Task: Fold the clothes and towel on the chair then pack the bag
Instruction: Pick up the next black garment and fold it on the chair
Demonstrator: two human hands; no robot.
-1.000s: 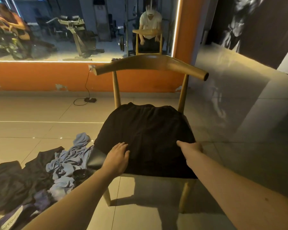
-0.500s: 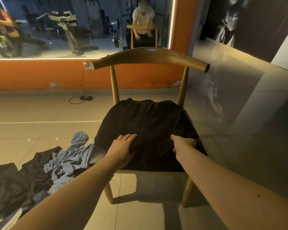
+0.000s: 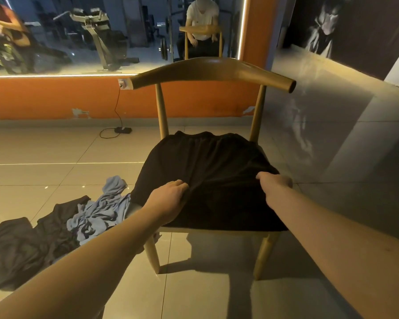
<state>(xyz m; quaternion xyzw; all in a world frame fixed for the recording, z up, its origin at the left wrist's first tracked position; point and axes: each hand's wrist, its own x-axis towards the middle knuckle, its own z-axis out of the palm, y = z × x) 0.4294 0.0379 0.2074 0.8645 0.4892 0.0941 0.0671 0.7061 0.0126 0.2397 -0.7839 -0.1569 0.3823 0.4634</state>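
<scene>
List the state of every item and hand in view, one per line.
black garment: spread flat on chair seat
left hand: pinching the garment
right hand: gripping the garment's edge
blue cloth: crumpled on floor
dark clothes: heaped on floor
chair: upright

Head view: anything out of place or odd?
Yes. A blue cloth and dark garments lie crumpled on the floor left of the chair, not on it. Only the black garment is on the seat.
</scene>
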